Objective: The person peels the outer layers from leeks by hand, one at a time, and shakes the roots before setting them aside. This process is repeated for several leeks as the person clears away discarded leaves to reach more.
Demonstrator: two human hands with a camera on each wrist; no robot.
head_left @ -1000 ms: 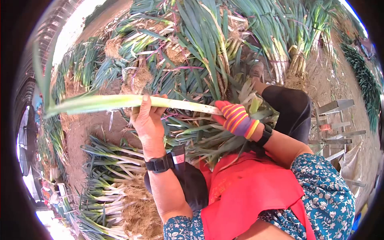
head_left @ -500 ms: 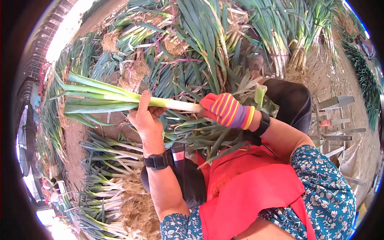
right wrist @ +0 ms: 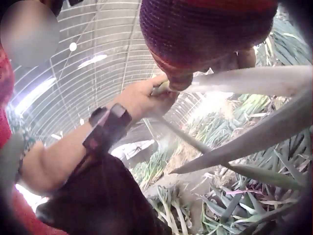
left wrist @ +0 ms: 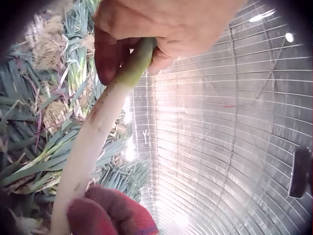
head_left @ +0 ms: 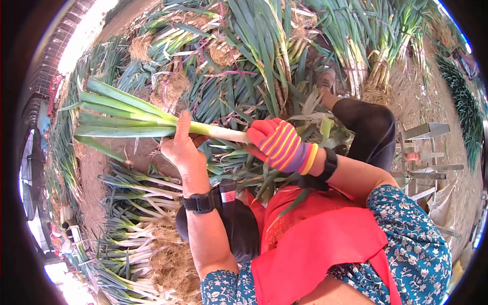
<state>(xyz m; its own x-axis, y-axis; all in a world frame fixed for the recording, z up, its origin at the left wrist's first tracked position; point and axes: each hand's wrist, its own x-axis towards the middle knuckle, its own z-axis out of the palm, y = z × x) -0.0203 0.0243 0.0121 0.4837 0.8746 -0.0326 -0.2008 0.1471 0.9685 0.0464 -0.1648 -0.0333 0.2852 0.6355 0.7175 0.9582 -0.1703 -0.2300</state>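
My bare left hand (head_left: 184,147) grips a leek (head_left: 221,132) where its pale shank meets the green leaves, thumb on top. The leaves fan out to the left in the head view. My right hand (head_left: 282,145), in a striped red, yellow and purple knit glove, pinches the white end, hiding the tip. In the left wrist view, brown specks dot the white shank (left wrist: 88,147), and red gloved fingers (left wrist: 110,210) press against its lower part. In the right wrist view, a pale leaf strip (right wrist: 254,81) stretches from beside the glove toward the right edge.
Leeks with roots (head_left: 168,254) lie in a row at lower left. Tied leek bundles (head_left: 351,56) stand or lie ahead. Loose leaves (head_left: 244,170) are heaped before the red apron (head_left: 315,239). A metal frame (head_left: 427,157) stands at right.
The leek's leaves have swung in from far left and now fan out, sharper than before. My gloved right hand has moved left, nearer the left hand. The left hand keeps its grip.
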